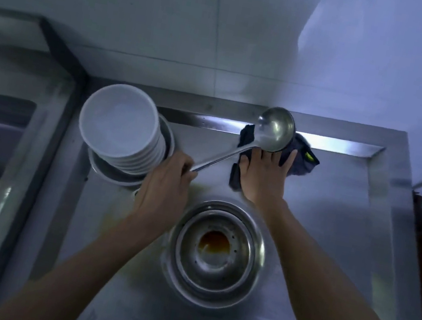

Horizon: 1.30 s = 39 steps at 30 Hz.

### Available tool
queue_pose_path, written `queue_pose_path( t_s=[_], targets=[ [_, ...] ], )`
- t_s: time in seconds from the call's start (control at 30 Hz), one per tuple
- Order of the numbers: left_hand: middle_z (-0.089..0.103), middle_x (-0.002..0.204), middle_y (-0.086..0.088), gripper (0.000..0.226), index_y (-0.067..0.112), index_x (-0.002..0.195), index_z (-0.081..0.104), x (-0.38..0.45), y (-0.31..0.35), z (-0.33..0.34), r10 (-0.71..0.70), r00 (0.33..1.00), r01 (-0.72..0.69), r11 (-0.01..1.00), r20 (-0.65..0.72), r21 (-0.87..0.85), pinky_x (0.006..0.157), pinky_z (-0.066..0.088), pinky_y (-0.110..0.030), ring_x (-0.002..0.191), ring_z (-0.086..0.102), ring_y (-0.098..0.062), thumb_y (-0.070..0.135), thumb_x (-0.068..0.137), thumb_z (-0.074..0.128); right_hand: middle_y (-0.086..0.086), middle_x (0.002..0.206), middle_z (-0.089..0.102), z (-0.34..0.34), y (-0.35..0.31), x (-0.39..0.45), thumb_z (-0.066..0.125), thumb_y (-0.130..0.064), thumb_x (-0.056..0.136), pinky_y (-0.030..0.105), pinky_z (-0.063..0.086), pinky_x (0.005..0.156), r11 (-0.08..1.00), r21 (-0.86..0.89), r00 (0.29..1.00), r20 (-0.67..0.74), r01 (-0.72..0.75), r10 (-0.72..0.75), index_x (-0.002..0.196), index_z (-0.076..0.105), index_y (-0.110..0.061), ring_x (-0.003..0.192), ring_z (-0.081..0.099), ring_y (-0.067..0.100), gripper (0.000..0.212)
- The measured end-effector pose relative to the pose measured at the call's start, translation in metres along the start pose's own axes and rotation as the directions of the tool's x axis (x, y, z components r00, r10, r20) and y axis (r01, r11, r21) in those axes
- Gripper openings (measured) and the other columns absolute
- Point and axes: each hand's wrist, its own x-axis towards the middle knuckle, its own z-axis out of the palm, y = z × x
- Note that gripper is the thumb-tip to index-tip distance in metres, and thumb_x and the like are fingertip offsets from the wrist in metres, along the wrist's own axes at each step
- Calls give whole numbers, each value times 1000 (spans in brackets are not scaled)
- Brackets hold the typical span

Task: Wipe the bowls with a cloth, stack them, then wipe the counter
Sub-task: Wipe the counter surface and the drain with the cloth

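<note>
Several nested metal bowls [216, 253], brownish liquid [214, 242] inside.

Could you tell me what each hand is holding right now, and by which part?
The left hand grips the steel ladle by its handle's lower end. The right hand presses flat on the dark cloth, gripping nothing.

A ladle [275, 129] is held by its handle in the left hand [165, 180], and its cup is kept above a dark cloth [301, 159]. The cloth is pressed on the steel counter [317, 235] by the right hand [263, 174] with straight fingers. White bowls [119, 121] are stacked at the left. Nested steel bowls [216, 253] with brown liquid are seen in front.
</note>
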Motion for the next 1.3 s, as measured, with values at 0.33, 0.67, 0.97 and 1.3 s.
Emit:
queue_pose_path(
  t_s=[0.33, 0.67, 0.97, 1.3],
  targets=[
    [58, 82, 1, 2, 14, 99, 59, -17, -23, -7, -68, 996, 65, 997, -52, -52, 64, 44, -42, 72, 55, -23, 14, 101, 58, 8, 168, 7, 12, -92, 29, 20, -44, 101, 52, -9, 123, 894, 35, 893, 49, 446, -447, 160, 19, -18, 156, 0, 26, 64],
    [57, 84, 0, 4, 14, 99, 56, -9, 1, 17, -50, 997, 48, 998, -61, -34, 64, 39, -39, 72, 53, -20, 13, 100, 59, 2, 168, 11, 4, -57, -30, 28, -52, 101, 53, -6, 123, 898, 139, 889, 143, 418, -435, 157, 23, -29, 155, 2, 20, 61],
    [62, 88, -7, 9, 9, 106, 59, 3, 37, 30, -3, 1000, 3, 1000, -1, 23, 70, 41, -39, 80, 56, -27, 17, 101, 59, 6, 166, 21, -10, 148, -102, 29, -48, 100, 59, 13, 120, 998, -53, 997, 68, -20, 23, 157, 29, -24, 154, 16, 25, 62],
    [62, 89, -5, 7, 10, 105, 61, -5, 16, 3, 27, 999, -27, 1000, -19, 0, 70, 40, -37, 79, 56, -25, 15, 100, 60, 8, 168, 7, -16, 116, -89, 13, -51, 99, 63, 1, 120, 962, -4, 958, 93, -272, 271, 160, 15, -24, 155, 1, 26, 67]
  ],
)
